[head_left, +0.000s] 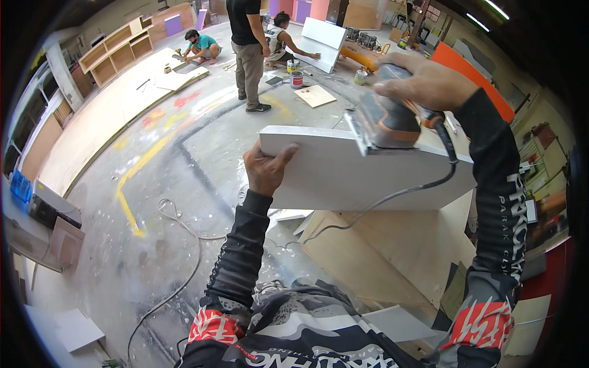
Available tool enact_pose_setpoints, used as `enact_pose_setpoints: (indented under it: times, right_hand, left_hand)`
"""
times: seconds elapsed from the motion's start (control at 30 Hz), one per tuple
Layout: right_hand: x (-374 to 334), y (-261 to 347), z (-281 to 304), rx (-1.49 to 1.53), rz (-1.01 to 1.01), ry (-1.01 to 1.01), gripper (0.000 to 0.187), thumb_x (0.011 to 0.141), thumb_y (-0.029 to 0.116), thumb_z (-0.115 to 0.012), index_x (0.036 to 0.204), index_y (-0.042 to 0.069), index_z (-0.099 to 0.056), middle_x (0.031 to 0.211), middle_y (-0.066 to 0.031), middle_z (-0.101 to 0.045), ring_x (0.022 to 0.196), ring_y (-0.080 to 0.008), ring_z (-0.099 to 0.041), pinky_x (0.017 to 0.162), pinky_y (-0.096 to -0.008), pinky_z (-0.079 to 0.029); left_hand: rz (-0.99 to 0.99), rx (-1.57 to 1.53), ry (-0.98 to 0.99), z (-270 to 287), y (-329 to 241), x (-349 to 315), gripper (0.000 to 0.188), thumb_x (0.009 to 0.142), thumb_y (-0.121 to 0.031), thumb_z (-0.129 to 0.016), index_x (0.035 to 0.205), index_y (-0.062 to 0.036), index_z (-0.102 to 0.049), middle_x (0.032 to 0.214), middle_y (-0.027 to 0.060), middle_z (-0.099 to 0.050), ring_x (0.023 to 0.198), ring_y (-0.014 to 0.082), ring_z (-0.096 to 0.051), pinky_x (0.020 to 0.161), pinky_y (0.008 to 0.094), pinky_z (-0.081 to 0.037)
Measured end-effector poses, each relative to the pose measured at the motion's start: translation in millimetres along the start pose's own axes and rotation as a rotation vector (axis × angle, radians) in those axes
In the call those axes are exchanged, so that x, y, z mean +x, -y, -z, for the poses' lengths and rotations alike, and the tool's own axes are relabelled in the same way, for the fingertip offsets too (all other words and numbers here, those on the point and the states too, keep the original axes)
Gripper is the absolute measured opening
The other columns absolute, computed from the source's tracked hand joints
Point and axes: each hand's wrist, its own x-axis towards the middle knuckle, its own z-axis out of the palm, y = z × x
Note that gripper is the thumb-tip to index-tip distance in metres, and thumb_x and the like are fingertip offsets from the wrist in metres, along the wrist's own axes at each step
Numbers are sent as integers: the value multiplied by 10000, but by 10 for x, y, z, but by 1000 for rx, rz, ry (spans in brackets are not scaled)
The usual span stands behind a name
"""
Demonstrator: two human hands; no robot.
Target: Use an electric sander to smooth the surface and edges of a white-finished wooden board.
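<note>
In front of me a white-painted board (362,175) stands on its long edge over a plywood box. My left hand (267,167) grips the board's left end, thumb on the near face and fingers wrapped behind it. Above the board's top edge, toward its right half, my right hand (423,83) is closed round an orange-and-grey electric sander (386,122). The sander is slightly smeared by motion, and its flat pad is at the top edge. A dark power cord (392,197) loops from its rear down across the board's face.
The plywood box (392,245) supports the work. The cord (197,264) trails over the paint-spotted floor at left. A person stands (248,52) ahead; others crouch by a white panel (324,43) and a long plywood sheet (123,110). Paint cans (297,80) and an orange panel (472,80) are beyond.
</note>
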Motion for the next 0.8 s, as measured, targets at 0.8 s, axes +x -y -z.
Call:
enact_pose_setpoints:
  times: [0.8]
  right_hand:
    - [-875, -1346, -212, -103, -437, -84, 678, 903, 553, -675, 1427, 137, -564, 1351, -214, -619, 1221, -363, -605, 1043, -369, -448]
  left_hand:
    - [-5, -23, -142, 230, 548, -80, 321, 894, -239, -817, 1015, 31, -692, 940, 71, -742, 845, 134, -680, 777, 283, -544]
